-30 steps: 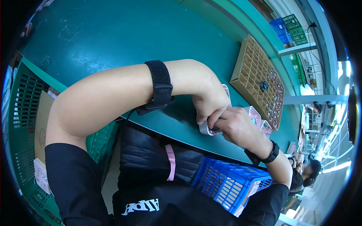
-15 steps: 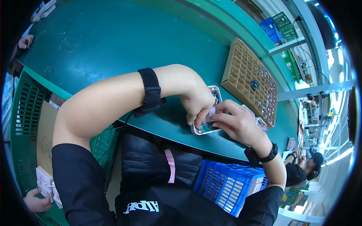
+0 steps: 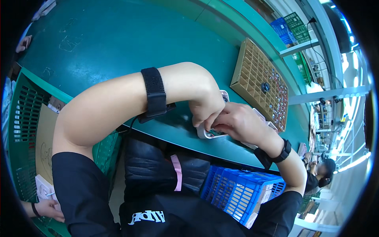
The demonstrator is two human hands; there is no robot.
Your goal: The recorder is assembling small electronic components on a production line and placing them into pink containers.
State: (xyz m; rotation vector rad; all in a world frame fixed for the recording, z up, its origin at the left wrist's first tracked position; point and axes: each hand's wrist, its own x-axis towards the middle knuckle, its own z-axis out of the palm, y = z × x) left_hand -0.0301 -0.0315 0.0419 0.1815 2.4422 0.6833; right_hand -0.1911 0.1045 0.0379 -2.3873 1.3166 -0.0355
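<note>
A whitish plastic casing [image 3: 202, 133] lies near the bench's front edge, its open side up. Inside it, part of a green circuit board [image 3: 215, 132] shows below my fingers. My left hand [image 3: 206, 110] bends over the casing from the left, its fingers closed at the wall and reaching inside. From the right, my right hand [image 3: 239, 121] comes in with fingertips pinched over the board; whatever lies between them is hidden. Both hands meet above the casing and cover most of its inside. Beyond my right hand lies a pale pink plastic part [image 3: 258, 115].
A divided cardboard tray [image 3: 246, 65] with small parts and a black round piece [image 3: 265, 87] stands behind. Below the bench edge are a blue crate [image 3: 225, 189] and, leftward, a green crate [image 3: 24, 134]. Another person's hand [image 3: 50, 209] touches pale parts there. Someone [image 3: 321, 173] sits far right.
My right hand has moved left and over the casing, against my left fingers, hiding more of the board. The casing has shifted slightly left. The other person's hand at lower left has reached further in.
</note>
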